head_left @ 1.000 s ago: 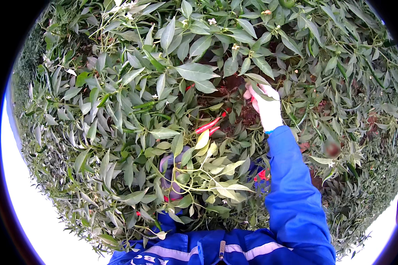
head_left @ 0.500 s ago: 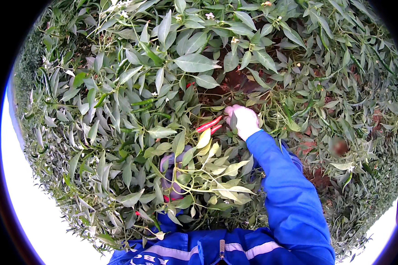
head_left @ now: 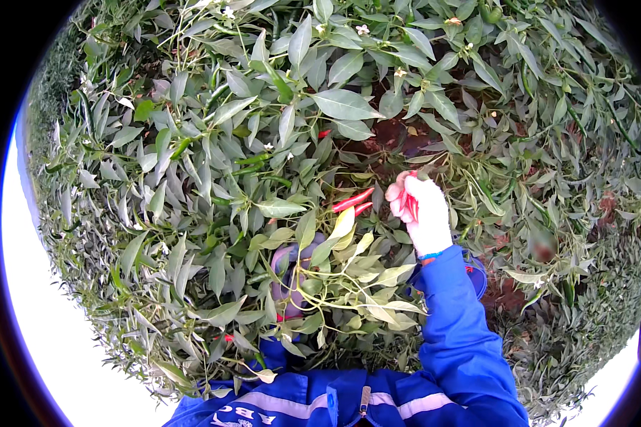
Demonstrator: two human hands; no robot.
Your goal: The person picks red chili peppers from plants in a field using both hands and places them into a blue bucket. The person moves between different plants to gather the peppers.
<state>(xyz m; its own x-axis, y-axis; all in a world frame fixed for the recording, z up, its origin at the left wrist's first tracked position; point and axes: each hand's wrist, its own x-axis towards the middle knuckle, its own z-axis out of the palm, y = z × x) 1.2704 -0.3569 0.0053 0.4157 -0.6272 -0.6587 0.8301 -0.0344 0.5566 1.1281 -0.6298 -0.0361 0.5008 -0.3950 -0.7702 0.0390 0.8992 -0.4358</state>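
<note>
My right hand [head_left: 431,213], in a pale glove, is raised among the pepper plants with its fingers curled round several red chili peppers [head_left: 407,202]. Just left of it, two more red chilies [head_left: 353,201] hang side by side among the leaves. My left hand [head_left: 286,279], in a greyish-purple glove, is low on the left behind a leafy branch [head_left: 349,277] with yellowish leaves. Foliage covers its fingers, so what it touches is hidden.
Behind my right forearm, part of a blue bucket [head_left: 479,276] shows, with something red inside. Green chilies [head_left: 281,87] hang on the surrounding plants. Reddish soil [head_left: 392,136] appears between the rows. Another red chili [head_left: 324,134] lies deeper in the leaves.
My right hand has drawn back from the foliage and turned, so the red chilies in its fingers now show. The view has shifted slightly; my left hand stays behind the branch.
</note>
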